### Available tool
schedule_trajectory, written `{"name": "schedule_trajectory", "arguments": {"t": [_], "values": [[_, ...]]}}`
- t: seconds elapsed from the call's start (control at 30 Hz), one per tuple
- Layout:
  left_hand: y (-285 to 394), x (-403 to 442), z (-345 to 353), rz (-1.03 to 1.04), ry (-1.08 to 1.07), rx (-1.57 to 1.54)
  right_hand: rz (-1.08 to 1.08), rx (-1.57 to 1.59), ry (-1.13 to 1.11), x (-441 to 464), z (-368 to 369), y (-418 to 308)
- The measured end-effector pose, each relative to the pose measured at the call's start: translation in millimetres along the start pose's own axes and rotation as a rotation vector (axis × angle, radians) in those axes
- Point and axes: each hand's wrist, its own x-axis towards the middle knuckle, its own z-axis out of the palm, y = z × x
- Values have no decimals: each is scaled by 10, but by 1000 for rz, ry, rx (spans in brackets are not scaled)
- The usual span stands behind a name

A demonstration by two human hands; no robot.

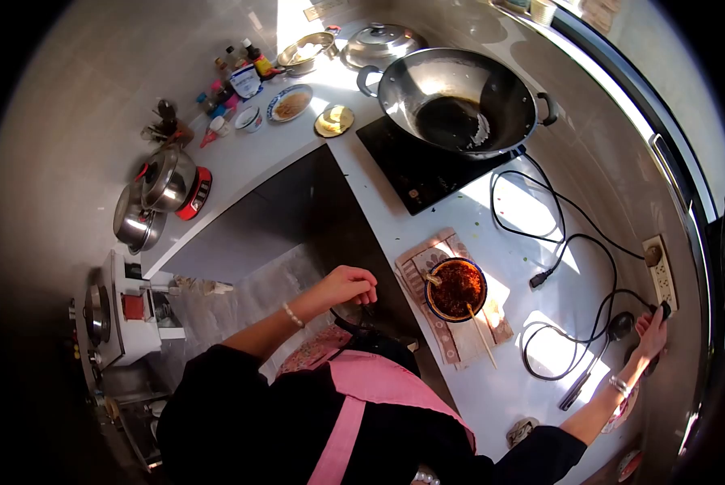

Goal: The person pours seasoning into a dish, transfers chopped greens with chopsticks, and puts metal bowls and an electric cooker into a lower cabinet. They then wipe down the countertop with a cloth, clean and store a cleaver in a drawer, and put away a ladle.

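My right hand [652, 333] reaches to the far right, its fingers closed on a black plug [663, 310] at the lower end of the white power strip [660, 271] on the wall. Whether the plug sits fully in its socket I cannot tell. My left hand [351, 286] hangs in front of the counter edge with its fingers curled in and nothing visible in them. Between the hands, a bowl of red chili sauce [457, 291] stands on a patterned cloth [451, 343], with a wooden stick [482, 339] leaning out of it.
A large wok [458, 101] stands on the black induction cooker [411, 182]. Black cords [597, 323] loop over the right counter, one ending in a loose connector [539, 280]. Plates, bottles and a steel lid [383, 44] line the back; steel pots [168, 178] stand left.
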Motion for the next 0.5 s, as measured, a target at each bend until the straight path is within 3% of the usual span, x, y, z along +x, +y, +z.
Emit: {"name": "schedule_trajectory", "arguments": {"t": [0.13, 0.37, 0.43, 0.5], "values": [[216, 170, 143, 50, -112, 29, -163, 175, 138, -1037, -197, -908], [981, 136, 768, 304, -420, 101, -470, 313, 183, -1557, -1014, -1569], [1074, 173, 971, 442, -484, 81, -550, 229, 282, -1858, -972, -1944], [1220, 155, 1142, 470, -610, -20, -879, -210, 286, -1935, -1375, -1948]]}}
